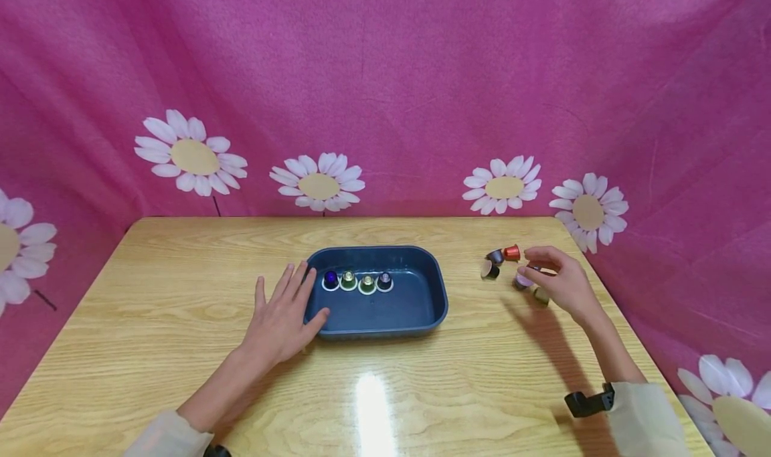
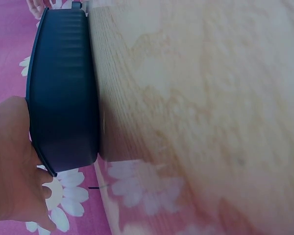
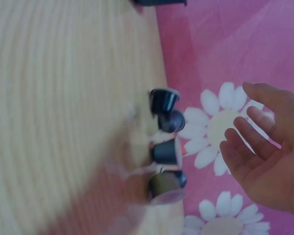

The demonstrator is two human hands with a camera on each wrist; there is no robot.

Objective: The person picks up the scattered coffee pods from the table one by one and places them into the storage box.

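My left hand (image 1: 280,323) lies with spread fingers over the left rim of a dark blue tray (image 1: 385,331). In the left wrist view its thumb side is against the rim. Inside the tray, a dark blue coffee capsule (image 1: 330,280), two green ones and a dark purple one (image 1: 385,281) stand in a row, rims down. My right hand (image 1: 563,283) hovers over loose capsules at the right, fingers loosely bent and holding nothing. Below it are a lilac-lidded capsule (image 1: 521,281) and an olive capsule (image 3: 165,185), the latter on its side.
To the left of my right hand lie a red capsule (image 1: 512,253), a dark capsule (image 1: 495,256) and a black capsule with a pale lid (image 1: 489,269). The wooden table (image 1: 482,390) ends at a pink flowered cloth (image 1: 409,96) behind and at the sides.
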